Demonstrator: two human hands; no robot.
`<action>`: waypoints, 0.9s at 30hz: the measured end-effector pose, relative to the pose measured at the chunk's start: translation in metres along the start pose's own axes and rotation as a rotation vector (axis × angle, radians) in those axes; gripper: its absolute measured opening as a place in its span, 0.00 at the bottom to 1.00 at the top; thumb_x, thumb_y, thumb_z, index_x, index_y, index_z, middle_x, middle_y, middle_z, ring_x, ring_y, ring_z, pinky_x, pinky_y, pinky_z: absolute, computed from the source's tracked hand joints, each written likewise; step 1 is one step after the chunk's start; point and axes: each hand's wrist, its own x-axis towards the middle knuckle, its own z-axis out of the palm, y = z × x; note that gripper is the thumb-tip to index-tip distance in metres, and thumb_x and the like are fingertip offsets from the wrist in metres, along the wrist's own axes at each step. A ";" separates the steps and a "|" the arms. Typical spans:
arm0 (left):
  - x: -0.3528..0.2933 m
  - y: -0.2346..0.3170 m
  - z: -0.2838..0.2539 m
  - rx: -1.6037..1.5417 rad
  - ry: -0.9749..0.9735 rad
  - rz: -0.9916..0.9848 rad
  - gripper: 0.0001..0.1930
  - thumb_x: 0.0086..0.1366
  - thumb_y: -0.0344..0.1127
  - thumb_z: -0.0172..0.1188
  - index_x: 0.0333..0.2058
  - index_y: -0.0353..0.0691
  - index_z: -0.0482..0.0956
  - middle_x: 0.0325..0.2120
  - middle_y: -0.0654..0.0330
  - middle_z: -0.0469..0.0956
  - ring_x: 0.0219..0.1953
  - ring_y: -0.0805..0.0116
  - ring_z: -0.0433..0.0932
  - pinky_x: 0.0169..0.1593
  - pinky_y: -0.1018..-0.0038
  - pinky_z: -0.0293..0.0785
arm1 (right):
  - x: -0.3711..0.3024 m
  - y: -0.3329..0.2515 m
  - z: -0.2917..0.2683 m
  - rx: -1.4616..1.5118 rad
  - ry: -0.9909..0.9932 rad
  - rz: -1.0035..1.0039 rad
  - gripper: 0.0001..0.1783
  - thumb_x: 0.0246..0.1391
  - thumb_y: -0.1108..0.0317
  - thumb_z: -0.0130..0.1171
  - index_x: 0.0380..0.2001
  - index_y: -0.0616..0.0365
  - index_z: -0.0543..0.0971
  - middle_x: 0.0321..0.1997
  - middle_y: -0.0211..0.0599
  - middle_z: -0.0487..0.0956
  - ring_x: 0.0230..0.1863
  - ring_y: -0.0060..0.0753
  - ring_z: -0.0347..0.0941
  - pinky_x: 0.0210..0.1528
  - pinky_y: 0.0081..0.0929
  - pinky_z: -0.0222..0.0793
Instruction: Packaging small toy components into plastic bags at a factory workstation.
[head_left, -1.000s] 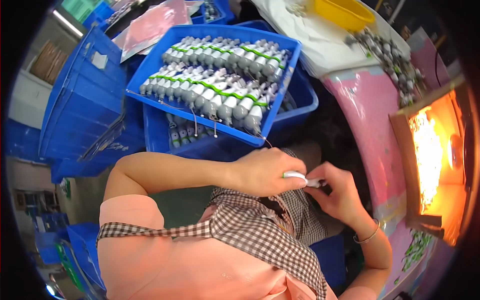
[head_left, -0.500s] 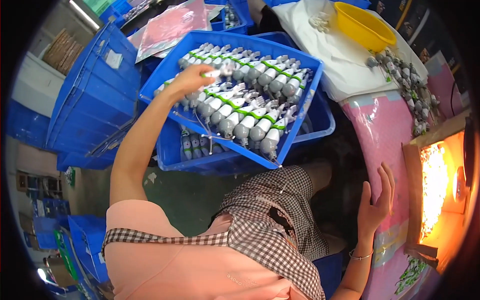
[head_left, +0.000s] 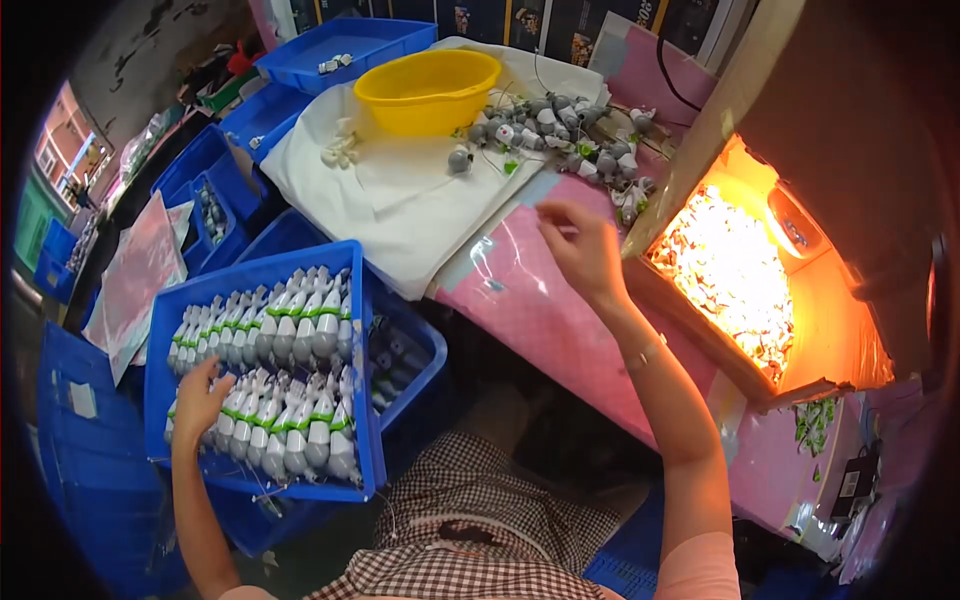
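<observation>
My left hand (head_left: 203, 398) rests over the left end of the near row in a blue tray (head_left: 258, 262), its fingers apart. Rows of grey-and-white toy-like figures (head_left: 297, 325) with rounded grey ends and green bands fill this tray. They lie packed side by side, and thin cords hang over the tray's near edge. Above the pink-covered table, my right hand (head_left: 585, 250) is loosely bent, with nothing visible in it. Just beyond it lies a loose pile of similar grey, white and green pieces (head_left: 545, 125).
A yellow basin (head_left: 425, 95) stands on white sheeting (head_left: 385, 200). At the right, a cardboard box (head_left: 735, 300) holds many small pieces under a bright orange glow. More blue trays (head_left: 345, 45) sit behind, and another lies beneath the filled one. Green pieces (head_left: 815, 425) lie beside the box.
My view has swung right toward the table. The left hand has let go of the figure it held over the tray. My right hand has moved forward toward the loose pile.
</observation>
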 end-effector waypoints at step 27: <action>-0.112 0.398 0.168 -0.909 -1.365 0.334 0.14 0.63 0.39 0.56 0.45 0.41 0.68 0.31 0.64 0.75 0.30 0.76 0.74 0.33 0.78 0.72 | -0.254 -0.039 -0.079 1.356 0.670 0.617 0.26 0.60 0.63 0.53 0.59 0.56 0.62 0.53 0.43 0.71 0.50 0.35 0.71 0.53 0.31 0.70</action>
